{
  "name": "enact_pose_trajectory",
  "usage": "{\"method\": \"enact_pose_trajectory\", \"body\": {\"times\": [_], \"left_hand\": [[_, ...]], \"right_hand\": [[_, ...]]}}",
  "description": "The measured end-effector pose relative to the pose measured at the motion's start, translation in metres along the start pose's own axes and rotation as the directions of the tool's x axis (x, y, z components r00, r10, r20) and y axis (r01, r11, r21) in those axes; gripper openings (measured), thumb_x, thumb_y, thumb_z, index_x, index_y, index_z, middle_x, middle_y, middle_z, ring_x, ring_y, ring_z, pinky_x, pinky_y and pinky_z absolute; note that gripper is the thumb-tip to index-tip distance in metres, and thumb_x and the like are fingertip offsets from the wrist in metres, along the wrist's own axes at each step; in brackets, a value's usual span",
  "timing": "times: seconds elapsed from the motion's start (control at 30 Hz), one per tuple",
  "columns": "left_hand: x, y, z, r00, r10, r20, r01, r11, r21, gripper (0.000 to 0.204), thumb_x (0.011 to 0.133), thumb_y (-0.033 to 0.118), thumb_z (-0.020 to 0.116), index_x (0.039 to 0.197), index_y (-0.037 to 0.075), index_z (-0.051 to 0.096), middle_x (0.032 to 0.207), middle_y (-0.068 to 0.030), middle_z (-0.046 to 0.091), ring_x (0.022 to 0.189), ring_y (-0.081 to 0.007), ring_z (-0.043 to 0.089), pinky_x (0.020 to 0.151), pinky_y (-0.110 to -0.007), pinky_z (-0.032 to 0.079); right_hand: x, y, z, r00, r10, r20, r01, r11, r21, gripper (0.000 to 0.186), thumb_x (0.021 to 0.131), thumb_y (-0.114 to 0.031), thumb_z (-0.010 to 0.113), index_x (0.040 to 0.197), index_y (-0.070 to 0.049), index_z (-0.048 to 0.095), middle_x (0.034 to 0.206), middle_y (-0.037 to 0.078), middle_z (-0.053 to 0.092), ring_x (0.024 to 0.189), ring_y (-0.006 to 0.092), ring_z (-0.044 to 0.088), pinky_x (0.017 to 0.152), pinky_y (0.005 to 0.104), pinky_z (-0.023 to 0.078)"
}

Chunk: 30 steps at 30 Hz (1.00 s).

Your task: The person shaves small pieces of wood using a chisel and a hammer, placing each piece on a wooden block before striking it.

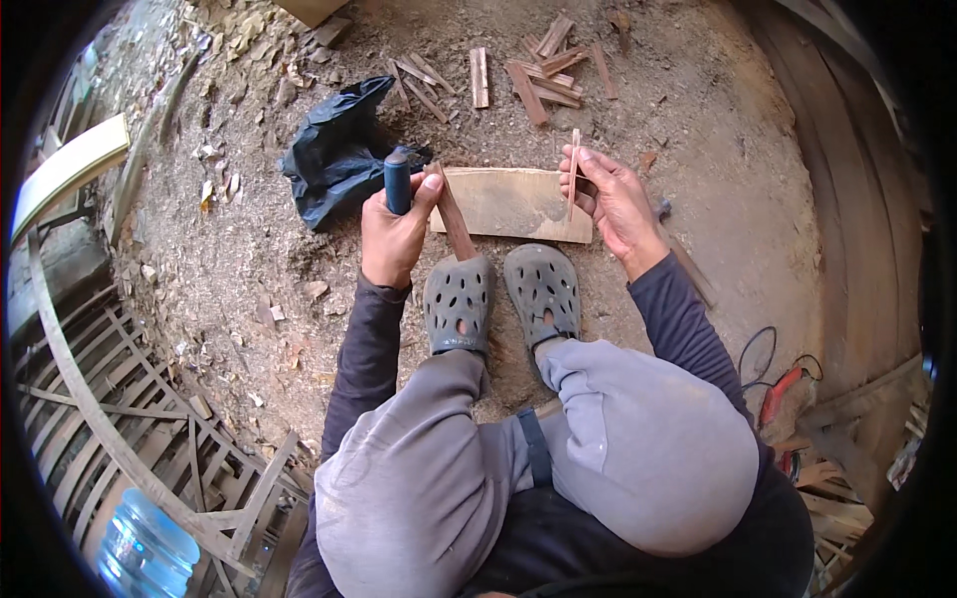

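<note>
My left hand (392, 239) grips a blue cylindrical handle (397, 182) and a brown wooden strip (453, 220) that slants down to my left clog (459, 304); whatever joins the handle is hidden. My right hand (610, 204) pinches a thin, reddish split wooden piece (574, 159) upright between thumb and fingers. A pale board (498, 204) lies on the ground between my hands, just beyond both clogs. Behind my right hand a dark tool (664, 209), partly hidden, rests on the ground.
A crumpled dark plastic bag (324, 149) lies left of the board, scattered wood strips (528, 95) beyond it. A red tool (778, 396) with a cable is at right, near weathered planks (857, 199). A slatted wooden frame (110, 399) and blue water jug (145, 543) are at left.
</note>
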<state>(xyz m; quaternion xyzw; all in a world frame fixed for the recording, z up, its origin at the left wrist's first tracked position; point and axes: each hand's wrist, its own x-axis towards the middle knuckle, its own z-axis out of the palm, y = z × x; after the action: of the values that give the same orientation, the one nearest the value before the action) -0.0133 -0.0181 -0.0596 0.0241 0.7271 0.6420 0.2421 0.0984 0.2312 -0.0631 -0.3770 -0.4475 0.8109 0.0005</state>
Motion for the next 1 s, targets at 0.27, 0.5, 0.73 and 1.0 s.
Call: {"method": "enact_pose_trajectory", "body": {"times": [0.27,0.5,0.73,1.0], "left_hand": [[0.003,-0.013,0.008,1.000,0.015,0.004,-0.015,1.000,0.023,0.029,0.089,0.023,0.074,0.101,-0.004,0.071,0.087,-0.0023,0.071,0.079,-0.0067,0.060,0.073,-0.025,0.050],[0.004,-0.011,0.000,0.990,0.141,-0.014,-0.133,0.958,0.254,0.035,0.086,0.031,0.077,0.094,-0.003,0.071,0.076,-0.0036,0.069,0.072,-0.0060,0.059,0.068,-0.026,0.050],[0.010,-0.023,0.040,0.945,0.172,0.278,-0.218,0.965,0.145,0.025,0.088,0.016,0.076,0.105,-0.001,0.070,0.096,-0.0039,0.071,0.088,-0.0084,0.063,0.080,-0.025,0.051],[-0.010,0.050,0.041,0.902,0.401,-0.157,-0.422,0.751,-0.508,0.030,0.097,0.027,0.064,0.079,0.005,0.056,0.061,0.0000,0.052,0.047,-0.0054,0.044,0.044,-0.020,0.035]], "right_hand": [[0.115,-0.025,0.064,0.942,-0.281,0.183,0.335,0.758,-0.559,0.043,0.093,-0.032,0.066,0.118,0.003,0.064,0.105,0.014,0.069,0.088,0.0174,0.065,0.080,0.0313,0.055],[0.030,0.006,0.055,0.870,-0.123,0.477,0.409,0.721,-0.560,0.043,0.088,-0.029,0.071,0.118,0.002,0.065,0.113,0.014,0.069,0.101,0.0208,0.066,0.086,0.0346,0.053],[0.012,0.030,0.024,0.816,-0.238,0.527,0.576,0.422,-0.700,0.023,0.080,-0.011,0.075,0.098,0.001,0.070,0.089,0.017,0.071,0.081,0.0269,0.070,0.074,0.0363,0.054],[0.034,0.091,-0.021,0.604,-0.535,0.591,0.767,0.189,-0.613,0.018,0.081,-0.010,0.074,0.098,-0.006,0.071,0.096,0.014,0.072,0.087,0.0283,0.071,0.075,0.0361,0.055]]}}
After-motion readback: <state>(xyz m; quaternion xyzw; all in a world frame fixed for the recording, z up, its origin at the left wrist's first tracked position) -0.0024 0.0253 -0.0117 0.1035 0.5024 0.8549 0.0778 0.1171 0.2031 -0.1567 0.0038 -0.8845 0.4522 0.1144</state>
